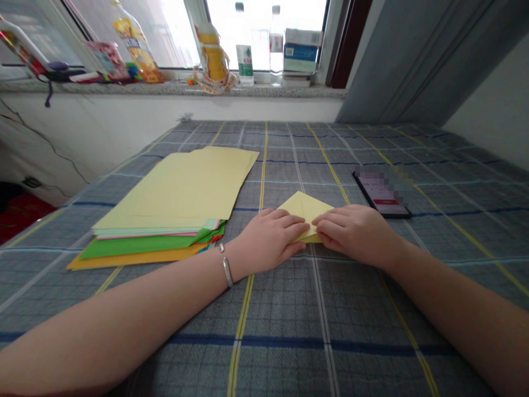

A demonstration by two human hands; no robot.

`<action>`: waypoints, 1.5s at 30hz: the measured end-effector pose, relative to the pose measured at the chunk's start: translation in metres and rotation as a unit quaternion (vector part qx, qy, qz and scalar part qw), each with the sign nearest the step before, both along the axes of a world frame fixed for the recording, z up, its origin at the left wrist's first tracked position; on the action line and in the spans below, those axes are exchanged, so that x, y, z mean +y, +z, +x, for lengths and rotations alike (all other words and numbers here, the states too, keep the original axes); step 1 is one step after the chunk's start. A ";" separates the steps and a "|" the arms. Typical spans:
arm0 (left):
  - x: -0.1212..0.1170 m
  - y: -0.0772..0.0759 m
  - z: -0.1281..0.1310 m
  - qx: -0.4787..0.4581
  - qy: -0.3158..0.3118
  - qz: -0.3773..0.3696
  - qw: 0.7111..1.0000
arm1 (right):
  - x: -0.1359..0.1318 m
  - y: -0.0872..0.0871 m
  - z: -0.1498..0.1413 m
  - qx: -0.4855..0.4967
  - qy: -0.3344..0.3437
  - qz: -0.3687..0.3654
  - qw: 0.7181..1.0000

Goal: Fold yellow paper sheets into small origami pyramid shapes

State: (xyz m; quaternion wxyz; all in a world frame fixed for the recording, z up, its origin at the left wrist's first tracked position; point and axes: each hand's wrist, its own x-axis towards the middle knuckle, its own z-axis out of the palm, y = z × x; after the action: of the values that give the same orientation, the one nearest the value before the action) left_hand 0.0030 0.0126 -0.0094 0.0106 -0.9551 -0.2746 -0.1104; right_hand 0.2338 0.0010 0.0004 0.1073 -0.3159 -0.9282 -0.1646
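A folded piece of pale yellow paper [303, 204] lies on the plaid cloth, its peak pointing away from me. My left hand [273, 237] rests over its left part, fingers close together on the paper, with a silver bangle at the wrist. From the other side, my right hand [351, 231] has its fingers bent and pressed together on the right part and near edge. The fingertips of both hands almost meet at the paper's middle. Both hands cover the lower corners. Left of my left hand sits a stack of coloured paper [177, 187], pale yellow on top with green and orange sheets below.
A phone [382, 193] lies on the plaid cloth [285, 342] beyond my right hand. Along the windowsill [165, 88] at the back stand a drink bottle [134, 44], a yellow container [215, 55], clear bottles and stacked boxes [301, 52]. A grey curtain [397, 60] hangs at right.
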 end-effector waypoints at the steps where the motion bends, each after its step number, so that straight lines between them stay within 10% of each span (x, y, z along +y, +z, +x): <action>1: 0.000 0.000 0.001 0.003 0.006 0.003 1.000 | 0.000 0.000 0.000 0.000 -0.002 0.005 1.000; 24: 0.016 0.010 -0.015 0.026 0.028 -0.031 0.999 | 0.002 -0.007 -0.003 0.072 -0.030 -0.162 0.984; 33: 0.017 0.003 -0.011 -0.018 0.146 -0.014 0.989 | 0.005 -0.005 -0.011 0.022 -0.201 -0.088 0.975; 45: 0.030 -0.011 -0.010 -0.069 0.170 -0.024 0.983 | 0.028 -0.017 -0.015 0.051 -0.207 -0.058 0.975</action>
State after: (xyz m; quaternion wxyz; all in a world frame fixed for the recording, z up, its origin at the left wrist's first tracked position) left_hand -0.0074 0.0423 -0.0207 -0.0128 -0.8846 -0.4356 -0.1662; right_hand 0.2188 0.0289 -0.0171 0.0993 -0.5152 -0.8438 -0.1132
